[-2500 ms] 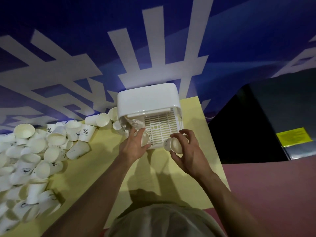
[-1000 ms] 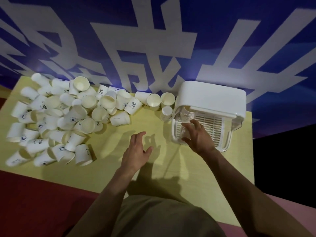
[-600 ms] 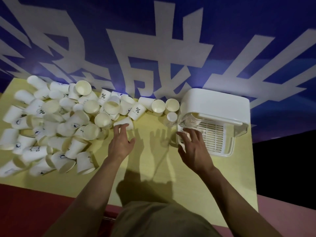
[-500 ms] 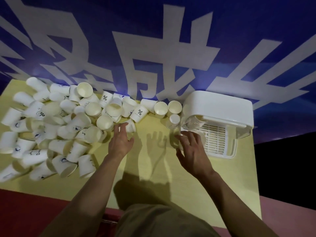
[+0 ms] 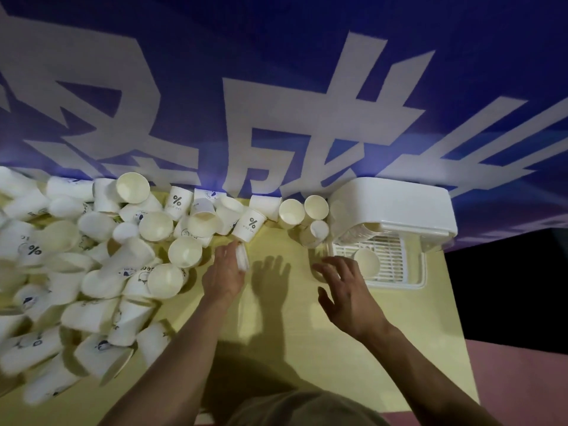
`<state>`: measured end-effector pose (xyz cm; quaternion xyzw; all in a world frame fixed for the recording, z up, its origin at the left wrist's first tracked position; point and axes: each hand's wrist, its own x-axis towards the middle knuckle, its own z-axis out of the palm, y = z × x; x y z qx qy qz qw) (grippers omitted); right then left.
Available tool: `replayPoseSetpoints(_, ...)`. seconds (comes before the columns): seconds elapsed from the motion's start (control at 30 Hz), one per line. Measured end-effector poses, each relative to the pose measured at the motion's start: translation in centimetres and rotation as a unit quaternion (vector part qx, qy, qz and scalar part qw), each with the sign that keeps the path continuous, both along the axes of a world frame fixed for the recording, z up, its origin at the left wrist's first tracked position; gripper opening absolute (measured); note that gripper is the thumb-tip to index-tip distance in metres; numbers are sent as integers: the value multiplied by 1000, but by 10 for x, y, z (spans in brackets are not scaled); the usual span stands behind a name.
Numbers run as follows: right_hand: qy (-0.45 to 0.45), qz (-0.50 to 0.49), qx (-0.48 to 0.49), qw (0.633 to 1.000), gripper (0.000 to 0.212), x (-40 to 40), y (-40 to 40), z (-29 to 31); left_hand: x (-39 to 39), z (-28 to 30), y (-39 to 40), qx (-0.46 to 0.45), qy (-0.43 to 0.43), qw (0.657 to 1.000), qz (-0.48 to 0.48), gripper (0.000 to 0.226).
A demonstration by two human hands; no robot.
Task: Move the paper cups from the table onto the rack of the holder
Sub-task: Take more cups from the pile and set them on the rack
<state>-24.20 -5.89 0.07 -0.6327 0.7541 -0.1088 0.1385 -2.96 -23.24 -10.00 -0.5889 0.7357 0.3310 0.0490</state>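
A big heap of white paper cups [image 5: 92, 259] covers the left half of the yellow table [image 5: 292, 318], some printed with a % sign. My left hand [image 5: 224, 272] grips one small paper cup [image 5: 242, 261] at the heap's right edge. The white holder [image 5: 390, 207] stands at the table's back right, its slotted rack [image 5: 390, 259] pulled out in front. One cup [image 5: 365, 262] sits on the rack's left side, and a stack of cups shows under the lid. My right hand [image 5: 347, 293] hovers with fingers spread just left of the rack, holding nothing.
Three cups [image 5: 307, 210] lie between the heap and the holder, against the blue wall banner with large white characters [image 5: 276, 118]. The table's right edge drops off to a dark gap [image 5: 507, 287]. A pinkish floor shows at the lower right.
My left hand left the rack, swung left to the heap and closed on a cup. My right hand set its cup on the rack and drew back toward me, empty.
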Motion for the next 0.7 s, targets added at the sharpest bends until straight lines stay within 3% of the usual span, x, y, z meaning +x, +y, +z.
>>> replayPoseSetpoints(0.13, 21, -18, 49, 998, 53, 13, -28, -2, 4, -3, -6, 14, -7, 1000, -26, 70)
replayPoseSetpoints(0.27, 50, -28, 76, 996, 60, 12, -69, -9, 10, 1, -6, 17, 53, 998, -25, 67)
replayPoseSetpoints(0.43, 96, -34, 87, 991, 77, -7, -128, -27, 16, 19, 3, -25, 98, 994, -42, 69)
replayPoseSetpoints(0.7, 120, -70, 145, 980, 84, -9, -175, -59, 34, 42, 0, -79, 185, 978, -59, 76)
